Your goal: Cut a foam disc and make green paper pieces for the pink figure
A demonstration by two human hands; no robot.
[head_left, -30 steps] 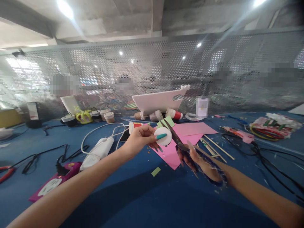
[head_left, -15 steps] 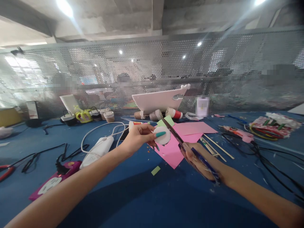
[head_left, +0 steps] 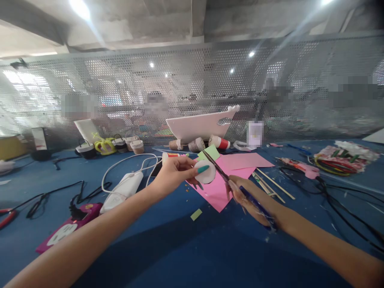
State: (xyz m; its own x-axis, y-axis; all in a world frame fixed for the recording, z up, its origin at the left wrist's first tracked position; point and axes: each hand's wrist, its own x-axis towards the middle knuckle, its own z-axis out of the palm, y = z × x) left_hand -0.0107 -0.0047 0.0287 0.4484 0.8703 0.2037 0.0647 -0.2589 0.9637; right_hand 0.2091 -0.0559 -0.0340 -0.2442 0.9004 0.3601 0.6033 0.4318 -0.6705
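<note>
Table (head_left: 168,252) with craft things around a pink sheet (head_left: 220,198)

Beyond the pink sheet, a grey perforated screen (head_left: 186,86) spans the whole view. A white foam board (head_left: 195,126) stands on edge in front of it, directly behind the pink sheet. Left of the pink sheet and nearer the wearer lies a magenta socket block (head_left: 85,214). The right hand (head_left: 250,200) is raised at the pink sheet's right edge, its fingers curled around scissors (head_left: 221,172). The left hand (head_left: 175,174) is raised at the pink sheet's left edge, thumb and fingers pinched on a white disc (head_left: 207,178). The scissors' dark blades reach diagonally over the pink sheet. Wooden sticks (head_left: 277,184) lie just right of the pink sheet, a pink glue gun (head_left: 310,171) farther right. The white disc is above the pink sheet, a teal thumbnail across its face; the blades run beside its right rim, and whether they touch cannot be told. Smallest, a green scrap (head_left: 196,215) lies just left of the pink sheet's near corner
</note>
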